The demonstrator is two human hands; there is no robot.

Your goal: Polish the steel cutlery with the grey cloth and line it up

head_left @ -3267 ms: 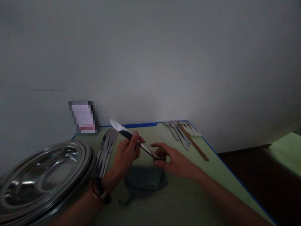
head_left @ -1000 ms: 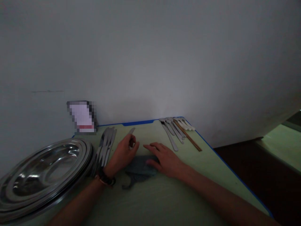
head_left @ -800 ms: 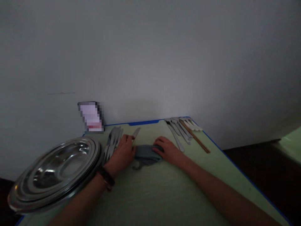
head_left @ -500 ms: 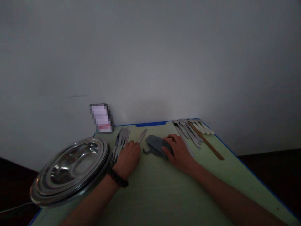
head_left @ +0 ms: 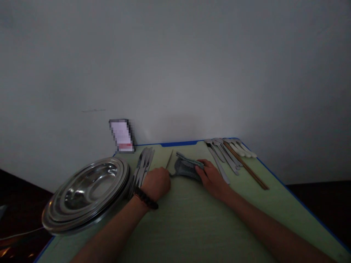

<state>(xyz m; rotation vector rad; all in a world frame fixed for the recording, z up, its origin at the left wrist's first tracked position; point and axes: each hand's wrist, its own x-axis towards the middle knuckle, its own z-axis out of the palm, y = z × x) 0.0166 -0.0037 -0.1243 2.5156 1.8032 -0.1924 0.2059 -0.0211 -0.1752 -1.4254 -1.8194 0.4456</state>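
Observation:
My left hand (head_left: 157, 183) is closed round the handle of a table knife (head_left: 169, 160) whose blade points away toward the wall, low over the green table (head_left: 189, 223). My right hand (head_left: 212, 176) grips a grey cloth (head_left: 186, 168) and lifts its far edge just right of the knife. A bunch of knives (head_left: 142, 168) lies left of my left hand.
A stack of steel plates (head_left: 87, 191) sits at the table's left edge. Several spoons, forks (head_left: 223, 155) and wooden chopsticks (head_left: 246, 166) lie in a row at the far right. A small blurred card (head_left: 122, 135) leans on the white wall.
The knife held up between both hands has come down to the table in my left hand. My right hand took up the cloth and moved it farther from me, lifting its edge.

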